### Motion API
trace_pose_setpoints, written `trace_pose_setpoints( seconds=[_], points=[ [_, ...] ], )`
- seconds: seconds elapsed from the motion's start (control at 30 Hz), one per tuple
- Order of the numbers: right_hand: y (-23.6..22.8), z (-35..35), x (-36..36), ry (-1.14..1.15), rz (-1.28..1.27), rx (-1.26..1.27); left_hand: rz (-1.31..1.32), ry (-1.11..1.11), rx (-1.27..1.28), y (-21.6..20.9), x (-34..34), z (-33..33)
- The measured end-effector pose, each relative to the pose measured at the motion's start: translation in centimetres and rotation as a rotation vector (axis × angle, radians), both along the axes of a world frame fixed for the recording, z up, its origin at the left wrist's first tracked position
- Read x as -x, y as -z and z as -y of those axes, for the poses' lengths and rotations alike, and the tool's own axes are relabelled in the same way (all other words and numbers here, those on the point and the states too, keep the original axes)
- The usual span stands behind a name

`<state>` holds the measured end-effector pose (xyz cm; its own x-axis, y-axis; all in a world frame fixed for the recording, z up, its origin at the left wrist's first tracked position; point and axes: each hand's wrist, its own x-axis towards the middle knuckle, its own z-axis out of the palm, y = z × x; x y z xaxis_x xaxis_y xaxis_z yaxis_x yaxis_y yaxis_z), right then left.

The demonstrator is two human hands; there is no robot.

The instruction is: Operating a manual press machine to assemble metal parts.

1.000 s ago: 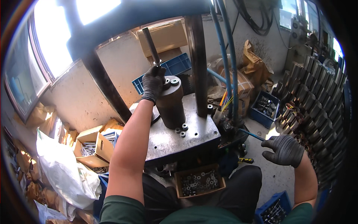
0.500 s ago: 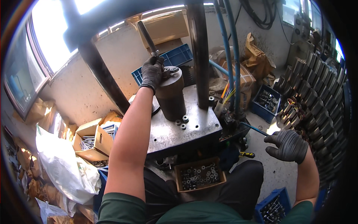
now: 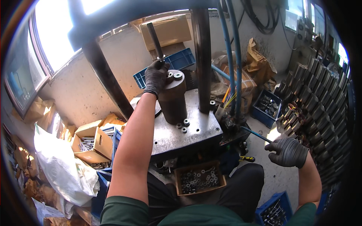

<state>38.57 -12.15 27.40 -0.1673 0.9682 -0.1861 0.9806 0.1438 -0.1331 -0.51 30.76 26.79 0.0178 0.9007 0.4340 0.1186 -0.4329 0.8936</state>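
My left hand [image 3: 156,78], in a dark grey glove, is closed at the top edge of a dark metal cylinder [image 3: 172,103]. From its fingers a dark rod [image 3: 154,37] rises, slightly tilted, with a shiny ring [image 3: 161,58] near the hand; the rod's lower end is hidden. Beside the fingers, small metal rollers [image 3: 178,76] lie on the cylinder's top. Several more rollers [image 3: 184,130] sit at its foot on the steel press plate [image 3: 200,130]. Off to the right, my gloved right hand [image 3: 289,152] is closed around the end of a blue lever [image 3: 258,135].
Press columns [image 3: 201,60] flank the plate. Between my knees stands a box of rollers [image 3: 200,179]. Blue crates hold metal parts at right [image 3: 267,107] and lower right [image 3: 274,209]. A carton of pins [image 3: 90,145] and white sack [image 3: 62,162] lie left; stacked metal tubes [image 3: 313,94] rise right.
The rod and my left hand have shifted slightly right, and the rollers on the cylinder's top show more plainly. My right hand keeps its grip on the lever. The whole view has shifted a little.
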Motion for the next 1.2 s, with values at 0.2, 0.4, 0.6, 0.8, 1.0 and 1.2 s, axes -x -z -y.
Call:
trace_pose_setpoints(
  seconds=[0.2, 0.4, 0.6, 0.8, 1.0, 1.2],
  points=[
    [3.2, 3.0, -0.4, 0.024, -0.039, 0.180, -0.191, -0.116, -0.161, 0.2, -0.3, 0.3],
    [6.2, 5.2, -1.0, -0.010, -0.105, 0.051, -0.144, -0.109, -0.118, 0.5, -0.2, -0.1],
    [6.7, 5.4, -0.8, -0.042, -0.090, -0.040, -0.165, -0.128, -0.136, 0.3, -0.2, 0.2],
    [6.6, 5.5, -0.5, -0.055, -0.033, -0.094, -0.159, -0.103, -0.050, -0.3, -0.5, 1.2],
    [6.4, 5.4, -0.4, -0.045, -0.055, -0.091, -0.081, -0.069, -0.057, 0.1, -0.7, 0.7],
    [5.1, 4.9, 0.2, 0.014, -0.132, -0.087, -0.119, -0.089, -0.106, 0.7, -0.5, -0.3]
  ],
)
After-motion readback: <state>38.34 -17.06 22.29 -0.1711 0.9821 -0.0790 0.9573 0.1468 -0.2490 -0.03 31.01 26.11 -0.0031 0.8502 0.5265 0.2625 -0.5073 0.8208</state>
